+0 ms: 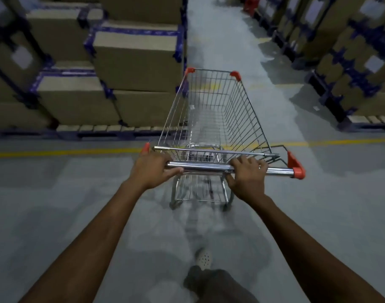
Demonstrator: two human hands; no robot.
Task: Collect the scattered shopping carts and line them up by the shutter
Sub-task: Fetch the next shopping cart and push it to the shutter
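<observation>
Two grips — left hand (153, 169) and right hand (248, 174) — curled round the chrome handle bar (200, 167) of a red-cornered silver wire shopping cart (248, 119), its long axis pointing straight ahead.

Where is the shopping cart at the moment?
Head view, centre: the shopping cart stands over the yellow floor line, left hand and right hand gripping its handle, stacked cardboard boxes close on its left.

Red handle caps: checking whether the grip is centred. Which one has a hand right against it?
The left-end cap; the left hand grips the handle beside it, while a bare stretch separates the right hand from the right-end cap.
</observation>
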